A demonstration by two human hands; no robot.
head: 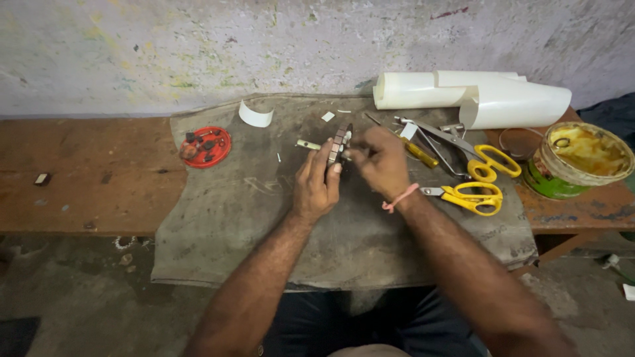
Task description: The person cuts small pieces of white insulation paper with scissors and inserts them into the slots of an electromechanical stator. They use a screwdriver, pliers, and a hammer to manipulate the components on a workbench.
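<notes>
My left hand point(315, 183) grips a small dark brown block-like piece point(339, 142) and holds it upright on edge over a grey cloth point(251, 218). My right hand point(382, 162), with a pink band at the wrist, pinches the same piece from the right at its upper part, where a small white bit shows. Both hands meet at the middle of the cloth. What lies between the fingers is partly hidden.
Two yellow-handled scissors point(473, 197) and pliers point(440, 135) lie to the right. A red lid point(206, 147) with small parts sits left, a white strip curl point(255, 116) behind. Rolled white sheets point(483, 96) and an open tin of yellow glue point(582, 158) stand at the right on the wooden bench point(79, 172).
</notes>
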